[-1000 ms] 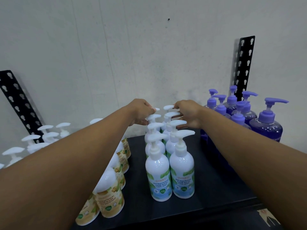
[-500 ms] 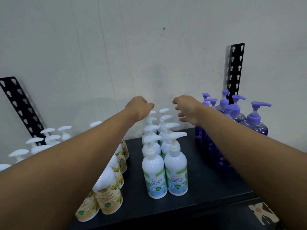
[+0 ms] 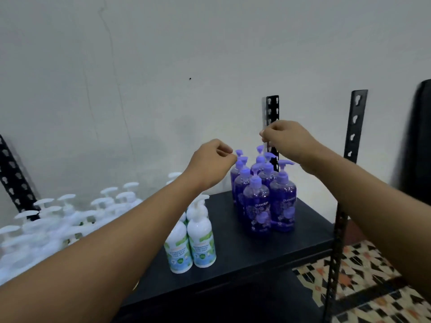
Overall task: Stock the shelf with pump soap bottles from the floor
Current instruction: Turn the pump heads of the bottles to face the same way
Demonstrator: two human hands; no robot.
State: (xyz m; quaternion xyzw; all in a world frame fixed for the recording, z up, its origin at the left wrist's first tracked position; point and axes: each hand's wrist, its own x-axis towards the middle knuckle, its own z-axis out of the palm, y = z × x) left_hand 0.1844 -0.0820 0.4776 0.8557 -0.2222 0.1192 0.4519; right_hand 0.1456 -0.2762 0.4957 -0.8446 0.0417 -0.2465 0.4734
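Purple pump soap bottles (image 3: 256, 201): tight upright cluster, two rows deep, at 2 o'clock on the shelf (image 3: 256, 248). Clear plastic, rounded shoulders, violet liquid, pale floral print, lilac pump heads with the spouts pointing right. At 8 o'clock from them, a gap apart, stand white pump bottles (image 3: 200, 241): opaque, glossy, tall cylinders with green-blue labels and white pumps, in a double row running back under the left forearm. At 9 o'clock, a blurred mass of more white pump heads (image 3: 58, 220).

Left hand (image 3: 212, 164): fingers curled, thumb against forefinger, tips right at the rear-left lilac pump head; cannot tell if it pinches it or only sits beside it. Right hand (image 3: 288, 141): fingers curled in, hovers at 12 o'clock above the cluster, clear of the pumps, nothing in its grip.

Shelf board is matte black and flat. Black perforated metal uprights: one behind the purple cluster (image 3: 272, 108), one at 3 o'clock (image 3: 356, 122), one at far 9 o'clock (image 3: 14, 180). Plain pale wall (image 3: 163, 66) behind. Patterned tile floor (image 3: 373, 276) at 5 o'clock.
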